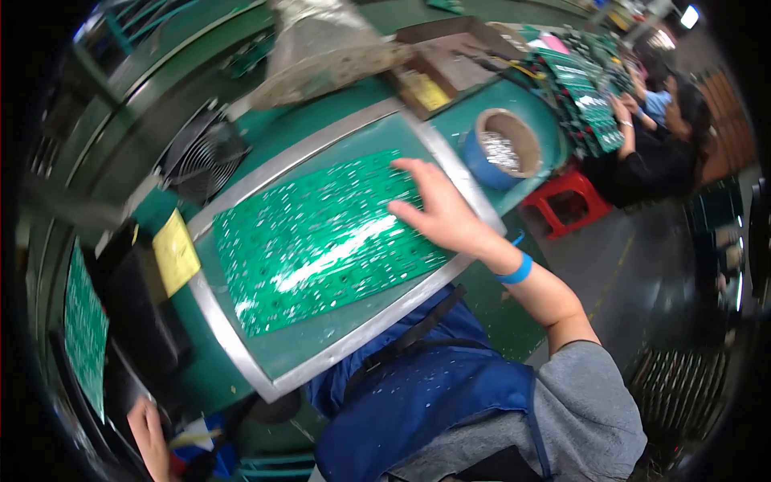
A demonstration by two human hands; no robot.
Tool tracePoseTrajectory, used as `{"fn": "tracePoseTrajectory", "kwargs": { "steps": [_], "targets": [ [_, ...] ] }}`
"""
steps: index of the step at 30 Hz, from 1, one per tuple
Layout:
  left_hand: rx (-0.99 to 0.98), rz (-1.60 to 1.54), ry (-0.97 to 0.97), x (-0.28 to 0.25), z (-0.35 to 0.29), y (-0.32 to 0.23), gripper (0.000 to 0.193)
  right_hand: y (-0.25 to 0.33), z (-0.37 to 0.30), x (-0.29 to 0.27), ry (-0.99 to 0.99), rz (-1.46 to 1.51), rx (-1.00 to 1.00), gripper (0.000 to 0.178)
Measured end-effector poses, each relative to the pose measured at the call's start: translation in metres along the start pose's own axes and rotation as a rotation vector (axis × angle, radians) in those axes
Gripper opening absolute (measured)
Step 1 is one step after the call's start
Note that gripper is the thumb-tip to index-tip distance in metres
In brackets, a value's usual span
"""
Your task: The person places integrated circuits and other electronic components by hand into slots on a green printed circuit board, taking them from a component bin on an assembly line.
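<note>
A large green circuit board panel (321,241), dotted with small pale marks, lies inside a silver metal frame (229,341) in front of me. My right hand (438,205) is over the panel's right edge, thumb and forefinger apart; whether the fingertips touch it I cannot tell. A blue band (516,269) circles that wrist. At the lower left, my left hand (148,438) has its fingers curled together beside a dark upright holder. What they grip, if anything, is hidden. Just above that hand, another green circuit board (86,329) stands on edge.
A black fan (205,153) and a yellow sheet (175,252) sit left of the frame. To its right stands a blue tub (491,165) of small shiny parts. Behind are a hood (329,56) and a shallow box (462,52). Co-workers (671,145) handle boards near a red stool (569,202).
</note>
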State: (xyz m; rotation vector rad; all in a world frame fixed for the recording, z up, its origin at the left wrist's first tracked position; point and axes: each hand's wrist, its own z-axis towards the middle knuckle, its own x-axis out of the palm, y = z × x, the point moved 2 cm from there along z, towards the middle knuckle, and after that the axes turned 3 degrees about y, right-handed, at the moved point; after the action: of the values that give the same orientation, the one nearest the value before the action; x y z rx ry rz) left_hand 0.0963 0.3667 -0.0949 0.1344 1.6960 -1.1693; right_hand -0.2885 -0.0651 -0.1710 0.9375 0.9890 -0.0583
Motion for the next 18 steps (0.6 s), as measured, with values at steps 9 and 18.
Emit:
{"fn": "tracePoseTrajectory", "kwargs": {
  "steps": [9,18],
  "targets": [
    [0.049,-1.007,-0.156,0.021,-0.011,-0.103,0.042,0.000,0.003,0.004,0.088,0.790,0.346,0.055],
    [-0.514,-1.500,0.740,0.189,0.062,-0.206,0.033,0.001,0.003,-0.012,0.261,0.941,0.340,0.057]
  ]
}}
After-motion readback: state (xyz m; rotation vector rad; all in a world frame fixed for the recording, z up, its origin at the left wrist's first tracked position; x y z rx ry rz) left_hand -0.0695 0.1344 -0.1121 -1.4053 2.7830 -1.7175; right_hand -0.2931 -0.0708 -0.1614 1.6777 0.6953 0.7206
